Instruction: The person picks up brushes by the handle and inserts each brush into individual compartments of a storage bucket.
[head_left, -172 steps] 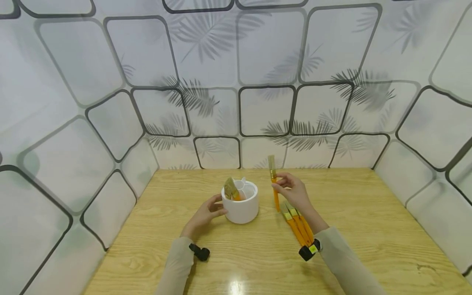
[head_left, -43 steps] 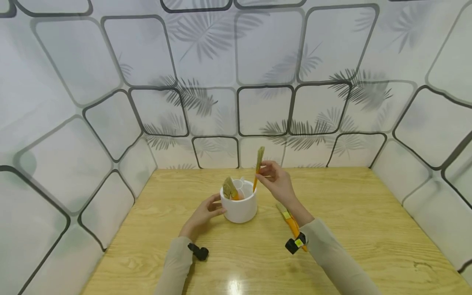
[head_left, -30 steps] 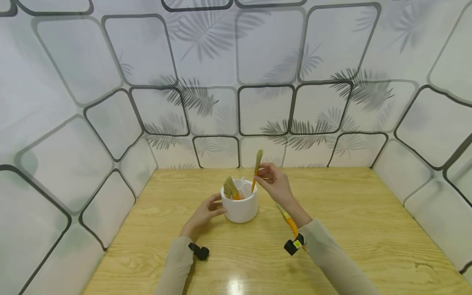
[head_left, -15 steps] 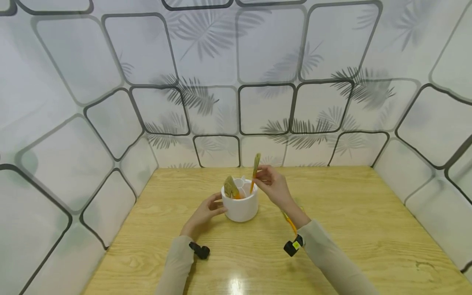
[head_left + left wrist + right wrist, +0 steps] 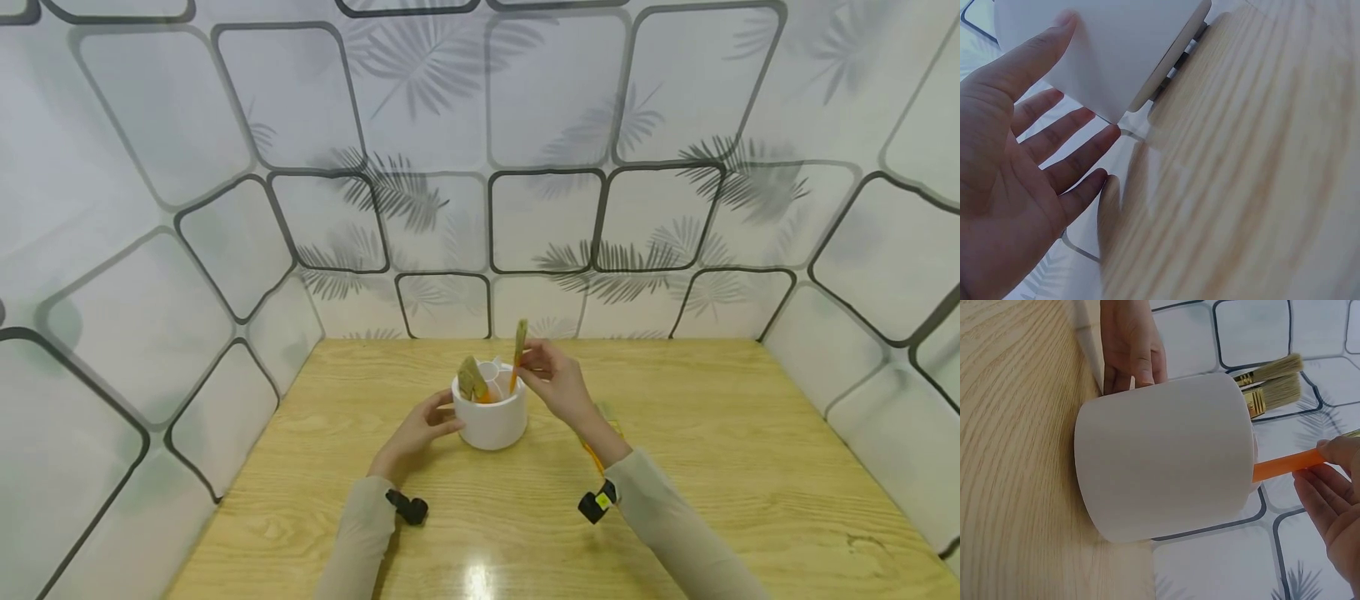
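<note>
A white round holder (image 5: 491,427) with inner dividers stands on the table. Two paintbrushes (image 5: 1279,390) lean out of it, bristles up, on its left side in the head view. My left hand (image 5: 416,429) rests at the holder's left side, its thumb on the wall in the left wrist view and its fingers loosely extended. My right hand (image 5: 558,387) pinches another paintbrush (image 5: 521,340) between thumb and fingers at the right rim. This brush is upright with bristles on top; its orange handle (image 5: 1285,464) passes into the holder, the lower end hidden inside.
On the wooden table (image 5: 480,517), orange-handled paintbrushes (image 5: 592,456) lie partly hidden under the right forearm. A patterned curtain (image 5: 540,225) encloses the back and both sides. Black wrist cameras (image 5: 596,502) sit at both cuffs.
Earlier, my right hand held a paintbrush to the right of the holder. Over the last second and a half it has lowered a paintbrush handle-first into the holder. The left hand has stayed in place.
</note>
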`<state>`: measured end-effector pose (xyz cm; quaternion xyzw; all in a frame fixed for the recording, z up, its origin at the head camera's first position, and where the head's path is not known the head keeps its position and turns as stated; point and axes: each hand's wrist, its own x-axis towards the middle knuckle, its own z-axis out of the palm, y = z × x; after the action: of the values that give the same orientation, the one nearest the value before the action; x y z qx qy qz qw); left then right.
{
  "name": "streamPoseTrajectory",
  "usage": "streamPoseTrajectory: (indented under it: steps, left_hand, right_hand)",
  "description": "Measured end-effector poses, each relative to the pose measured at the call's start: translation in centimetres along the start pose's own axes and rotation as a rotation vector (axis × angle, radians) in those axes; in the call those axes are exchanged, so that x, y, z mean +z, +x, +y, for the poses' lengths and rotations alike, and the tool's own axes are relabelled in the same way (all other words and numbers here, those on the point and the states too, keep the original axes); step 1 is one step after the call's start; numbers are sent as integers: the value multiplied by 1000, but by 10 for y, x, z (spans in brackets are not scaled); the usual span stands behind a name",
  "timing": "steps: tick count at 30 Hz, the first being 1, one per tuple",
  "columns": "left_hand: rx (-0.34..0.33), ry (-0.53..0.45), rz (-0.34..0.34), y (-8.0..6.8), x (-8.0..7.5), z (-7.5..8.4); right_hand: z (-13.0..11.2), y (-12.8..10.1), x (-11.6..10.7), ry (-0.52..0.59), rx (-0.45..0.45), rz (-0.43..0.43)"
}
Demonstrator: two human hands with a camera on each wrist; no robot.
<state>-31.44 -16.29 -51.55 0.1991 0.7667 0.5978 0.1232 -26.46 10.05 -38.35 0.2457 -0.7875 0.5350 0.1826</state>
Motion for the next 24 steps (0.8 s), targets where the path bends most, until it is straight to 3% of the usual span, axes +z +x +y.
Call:
streamPoseTrajectory:
  steps: [9,17,24]
  left_hand:
    - [27,24,-1,1,0,-1]
    - [-23,2,0,0,0,1]
    - [-28,-15,18,0,2,1]
  right_hand:
    - [-2,-3,1,-14,-12,-6]
    - [-1,-3,3,-30,7,-30]
    - [26,-1,8,-28,-22,-34]
